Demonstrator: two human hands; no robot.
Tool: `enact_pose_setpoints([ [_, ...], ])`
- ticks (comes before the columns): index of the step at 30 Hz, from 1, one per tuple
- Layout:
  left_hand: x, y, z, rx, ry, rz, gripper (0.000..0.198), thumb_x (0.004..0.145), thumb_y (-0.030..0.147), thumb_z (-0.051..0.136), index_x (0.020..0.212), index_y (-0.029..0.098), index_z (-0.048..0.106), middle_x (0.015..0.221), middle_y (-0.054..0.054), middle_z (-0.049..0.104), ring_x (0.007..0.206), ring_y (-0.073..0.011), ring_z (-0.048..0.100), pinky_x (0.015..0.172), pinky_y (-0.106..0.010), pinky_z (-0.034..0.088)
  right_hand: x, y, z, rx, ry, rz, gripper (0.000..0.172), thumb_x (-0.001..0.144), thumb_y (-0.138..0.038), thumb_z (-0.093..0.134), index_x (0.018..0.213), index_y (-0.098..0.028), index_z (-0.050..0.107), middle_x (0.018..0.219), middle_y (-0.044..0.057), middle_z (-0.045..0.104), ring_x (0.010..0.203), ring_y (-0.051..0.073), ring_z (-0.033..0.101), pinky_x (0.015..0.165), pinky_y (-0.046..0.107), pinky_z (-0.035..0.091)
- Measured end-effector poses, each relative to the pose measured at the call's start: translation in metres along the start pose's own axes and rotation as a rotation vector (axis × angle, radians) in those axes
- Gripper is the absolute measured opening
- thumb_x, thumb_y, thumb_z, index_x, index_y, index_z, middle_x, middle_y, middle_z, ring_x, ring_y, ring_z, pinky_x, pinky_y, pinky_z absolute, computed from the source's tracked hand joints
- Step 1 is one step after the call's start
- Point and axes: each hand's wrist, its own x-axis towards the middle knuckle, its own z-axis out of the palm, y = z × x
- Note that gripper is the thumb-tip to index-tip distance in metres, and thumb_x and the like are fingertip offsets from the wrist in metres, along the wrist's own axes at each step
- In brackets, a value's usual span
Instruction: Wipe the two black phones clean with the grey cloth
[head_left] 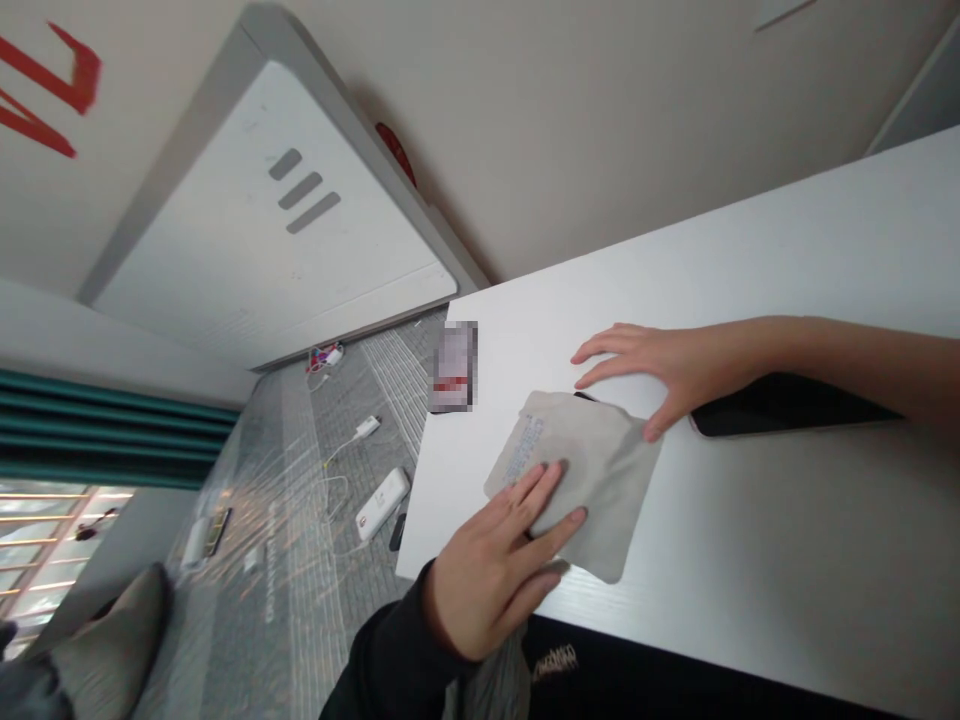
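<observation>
A light grey cloth (592,460) with blue print at its left lies spread on the white table (810,520). Its right part is wrinkled, and a small dark edge of something peeks out at its top; the rest of that thing is hidden. My left hand (502,560), in a black sleeve, rests on the cloth's lower left with fingers stretched out. Coming from the right, my right hand (660,370) has its fingers spread above the cloth's top edge, its thumb at the right corner. Beneath my right forearm lies a black phone-like slab (787,410).
A blurred-out rectangular item (454,365) sits at the table's left corner. Left of the table, a bed with a grey striped cover (300,560) carries a white power bank (382,503) and cables (366,428). Behind stands a white headboard (285,240).
</observation>
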Motion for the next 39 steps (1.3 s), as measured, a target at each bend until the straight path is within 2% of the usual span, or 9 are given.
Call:
enact_pose_setpoints([
  [3,-0.014,0.003,0.007,-0.028,0.100,-0.066,0.060,0.115,0.038,0.037,0.173,0.023,0.029,0.183,-0.013,0.020,0.168,-0.0313,0.025,0.131,-0.052,0.039,0.001,-0.002,-0.002,0.041,0.003,-0.011,0.075,0.091,-0.064,0.073,0.154,-0.025,0.063,0.169,0.016,0.051,0.163,0.042,0.033,0.133,0.070,0.016],
  [7,0.000,0.003,0.020,-0.013,0.166,-0.100,0.066,0.115,0.056,0.032,0.174,0.025,0.028,0.184,-0.012,0.018,0.168,-0.0340,0.024,0.131,-0.055,0.037,0.004,-0.008,0.000,0.100,0.052,-0.005,0.058,0.099,-0.043,0.057,0.153,-0.021,0.063,0.160,0.014,0.061,0.155,0.036,0.048,0.135,0.067,0.016],
  [11,0.016,-0.004,0.017,0.061,0.040,-0.023,0.080,0.108,0.075,0.026,0.175,0.030,0.021,0.185,-0.010,0.010,0.169,-0.0349,0.020,0.131,-0.054,0.035,0.007,-0.012,0.008,0.064,0.028,-0.027,0.064,0.092,-0.031,0.061,0.156,-0.023,0.059,0.160,0.014,0.061,0.154,0.038,0.049,0.132,0.076,0.005],
  [15,-0.001,-0.015,0.008,0.150,-0.027,0.034,0.084,0.105,0.080,0.023,0.174,0.032,0.024,0.185,-0.008,0.007,0.169,-0.0351,0.022,0.132,-0.052,0.032,0.004,-0.011,0.010,0.072,-0.011,-0.049,0.076,0.089,-0.025,0.064,0.163,-0.021,0.049,0.167,0.014,0.053,0.160,0.035,0.041,0.134,0.072,0.004],
  [19,-0.014,-0.018,0.000,0.129,0.010,0.047,0.083,0.106,0.080,0.019,0.172,0.031,0.032,0.185,-0.008,0.009,0.169,-0.0332,0.024,0.133,-0.048,0.030,0.000,-0.009,0.005,0.088,-0.032,-0.058,0.077,0.092,-0.029,0.067,0.165,-0.022,0.046,0.170,0.014,0.050,0.163,0.034,0.037,0.135,0.067,0.000],
  [24,0.026,-0.011,0.004,0.031,0.183,0.042,0.062,0.118,0.047,0.027,0.172,0.018,0.027,0.182,-0.008,0.024,0.169,-0.0214,0.023,0.134,-0.038,0.030,0.000,-0.013,0.004,0.107,-0.068,-0.028,0.090,0.088,-0.045,0.081,0.168,-0.024,0.043,0.173,0.015,0.045,0.166,0.038,0.030,0.135,0.068,0.000],
  [30,0.075,-0.010,0.013,0.077,-0.040,0.053,0.072,0.116,0.052,0.031,0.174,0.012,0.016,0.184,-0.007,0.014,0.171,-0.0240,0.013,0.137,-0.044,0.024,0.006,-0.008,0.019,0.125,0.010,-0.018,0.083,0.081,-0.045,0.085,0.157,-0.026,0.058,0.164,0.016,0.056,0.159,0.041,0.043,0.134,0.073,0.005],
  [35,0.112,-0.016,0.006,0.077,-0.026,0.074,0.072,0.116,0.050,0.032,0.174,0.011,0.014,0.184,-0.008,0.015,0.171,-0.0221,0.014,0.139,-0.041,0.017,0.006,-0.002,0.027,0.077,0.022,-0.027,0.080,0.079,-0.025,0.075,0.157,-0.020,0.057,0.163,0.019,0.057,0.157,0.040,0.046,0.135,0.070,0.011],
  [39,0.096,-0.016,0.009,0.189,-0.014,0.077,0.075,0.115,0.051,0.032,0.175,0.010,0.012,0.184,-0.008,0.013,0.171,-0.0224,0.016,0.137,-0.041,0.024,0.005,-0.005,0.025,0.101,0.033,-0.031,0.081,0.082,-0.027,0.076,0.160,-0.018,0.053,0.165,0.021,0.054,0.158,0.039,0.044,0.135,0.070,0.009],
])
